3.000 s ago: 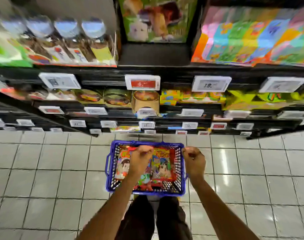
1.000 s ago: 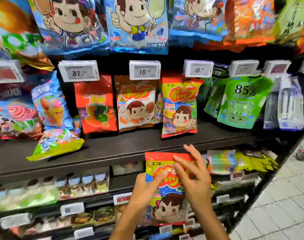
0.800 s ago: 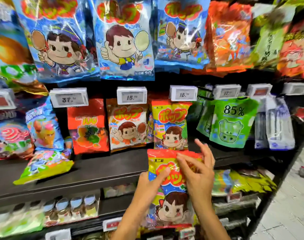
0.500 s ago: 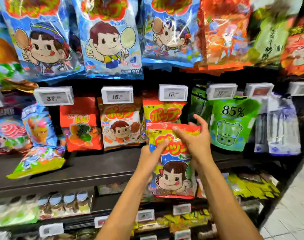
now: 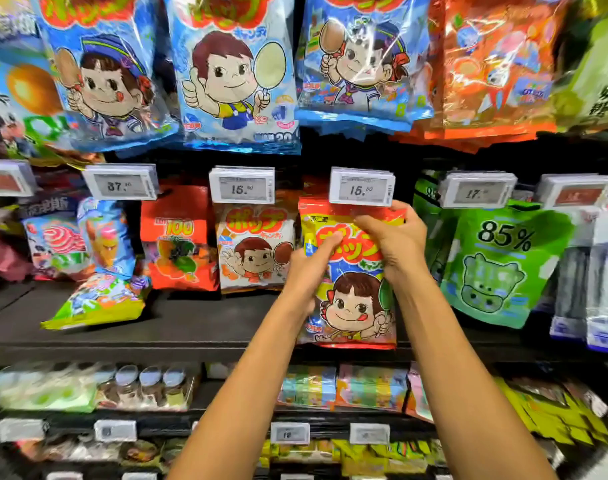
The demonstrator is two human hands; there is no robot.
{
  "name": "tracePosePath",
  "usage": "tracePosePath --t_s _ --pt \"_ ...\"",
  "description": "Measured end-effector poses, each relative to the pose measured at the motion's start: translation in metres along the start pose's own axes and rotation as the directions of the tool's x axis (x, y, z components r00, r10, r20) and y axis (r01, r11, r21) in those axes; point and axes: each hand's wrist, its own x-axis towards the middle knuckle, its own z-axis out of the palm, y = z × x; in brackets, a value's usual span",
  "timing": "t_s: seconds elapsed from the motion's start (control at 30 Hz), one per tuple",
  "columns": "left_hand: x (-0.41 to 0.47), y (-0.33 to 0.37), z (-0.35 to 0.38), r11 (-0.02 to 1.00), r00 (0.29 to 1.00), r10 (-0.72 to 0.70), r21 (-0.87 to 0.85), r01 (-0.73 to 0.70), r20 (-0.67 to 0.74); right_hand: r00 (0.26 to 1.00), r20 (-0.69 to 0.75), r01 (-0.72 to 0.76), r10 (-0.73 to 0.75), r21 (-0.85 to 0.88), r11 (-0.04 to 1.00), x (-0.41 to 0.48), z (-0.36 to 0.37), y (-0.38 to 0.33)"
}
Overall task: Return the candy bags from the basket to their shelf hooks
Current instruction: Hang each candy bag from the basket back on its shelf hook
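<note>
I hold a yellow and red candy bag (image 5: 351,306) with a cartoon girl on it, up against the middle shelf row. My left hand (image 5: 311,261) pinches its upper left part. My right hand (image 5: 394,240) grips its top right corner. The bag's top edge sits just under the price tag reading 15 (image 5: 362,190), where its hook is hidden. A same-coloured bag edge shows behind it. The basket is out of view.
A white and orange candy bag (image 5: 255,251) hangs to the left, a green 85% pouch (image 5: 499,265) to the right. Big blue bags (image 5: 233,74) hang on the row above. A green bag (image 5: 98,303) lies on the black shelf (image 5: 191,327). Lower shelves hold jars and boxes.
Three seconds ago both hands were at the blue basket on the floor. Since then they have lifted the candy bag from below the shelf up to the price tag reading 15.
</note>
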Motion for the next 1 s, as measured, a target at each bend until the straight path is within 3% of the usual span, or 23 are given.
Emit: tracePosePath --t_s 0.37,0.73,0.9,1.0 --pt "0.018 -0.002 0.0 0.999 0.999 -0.037 -0.013 0.038 0.019 0.995 -0.015 -0.096 0.096 -0.024 0.995 0.022 0.006 0.003" --pt "0.029 0.001 -0.008 0.994 0.993 -0.112 0.019 0.112 0.033 0.986 0.095 -0.141 0.138 0.025 0.99 0.035 0.01 0.01" --pt "0.033 -0.001 -0.008 0.988 0.998 -0.059 0.14 0.063 -0.035 0.998 -0.066 0.0 -0.005 -0.07 0.998 0.038 0.016 0.028" --pt "0.032 -0.004 -0.013 0.989 0.997 -0.072 0.13 0.067 0.036 0.986 -0.13 0.087 -0.108 -0.156 0.984 0.036 0.016 0.036"
